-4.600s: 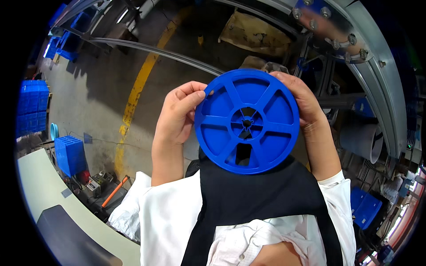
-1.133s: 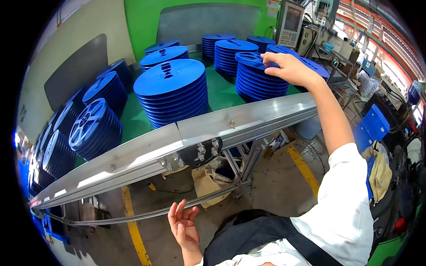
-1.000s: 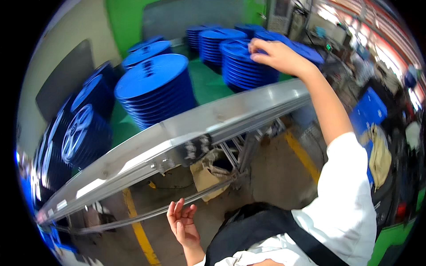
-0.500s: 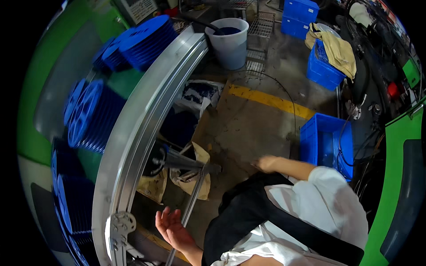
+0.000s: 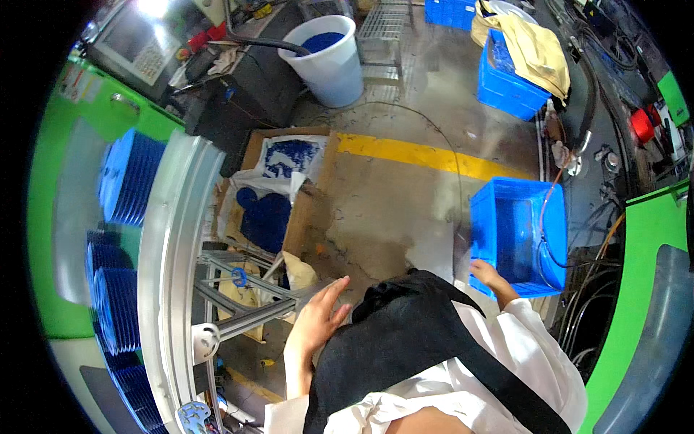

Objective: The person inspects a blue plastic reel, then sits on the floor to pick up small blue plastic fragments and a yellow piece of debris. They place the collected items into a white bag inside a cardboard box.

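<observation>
My left hand [image 5: 319, 316] is raised in front of the black apron [image 5: 405, 333], its fingers stretched out and nothing in them. Beside it, to the left, runs a metal frame [image 5: 264, 313] of aluminium bars. On the other side, my right hand [image 5: 489, 275] hangs low with loosely bent fingers and no object visible in it. It overlaps the near left corner of a blue plastic crate [image 5: 481, 217]; whether it touches the crate I cannot tell.
Stacked blue reels [image 5: 134, 177] stand at left behind an aluminium rail [image 5: 170, 275]. Cardboard boxes [image 5: 302, 217] hold dark blue granules. Farther off are a white bucket [image 5: 336, 76] with a hose and a cloth-covered blue crate [image 5: 510, 90]. A yellow line [image 5: 405, 158] crosses the floor. Cables hang at right.
The view has shifted, and the rail and reels now sit farther left. My left hand has come in closer to the apron. My right hand has moved right to the blue crate.
</observation>
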A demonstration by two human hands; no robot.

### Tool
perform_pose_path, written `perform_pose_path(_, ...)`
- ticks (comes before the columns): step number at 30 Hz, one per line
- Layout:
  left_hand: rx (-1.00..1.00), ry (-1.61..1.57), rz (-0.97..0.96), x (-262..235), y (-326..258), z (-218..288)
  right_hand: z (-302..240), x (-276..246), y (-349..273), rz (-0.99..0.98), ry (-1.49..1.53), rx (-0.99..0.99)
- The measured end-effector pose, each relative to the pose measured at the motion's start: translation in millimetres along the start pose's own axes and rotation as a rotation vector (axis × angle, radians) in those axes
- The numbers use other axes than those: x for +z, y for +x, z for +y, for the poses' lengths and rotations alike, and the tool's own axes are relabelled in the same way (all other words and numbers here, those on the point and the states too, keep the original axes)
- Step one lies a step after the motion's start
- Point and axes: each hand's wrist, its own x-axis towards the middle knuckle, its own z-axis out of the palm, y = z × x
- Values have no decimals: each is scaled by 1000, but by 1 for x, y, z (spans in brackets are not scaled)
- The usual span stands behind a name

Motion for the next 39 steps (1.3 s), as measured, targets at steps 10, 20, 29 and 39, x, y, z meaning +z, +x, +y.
perform_pose_path(10,-367,78,-66,47,116,-153,-88,-51,52,30,33,-21)
perform_pose_path(20,-705,-226,-299,164,163,-373,-83,-144,117,-85,-136,111)
perform_pose_path(29,-381,-82,-4,-7,483,-217,-78,-226,273,327,316,146)
perform_pose_path(39,-409,-177,-108,18,628,-127,-127,-224,470,18,-27,-130)
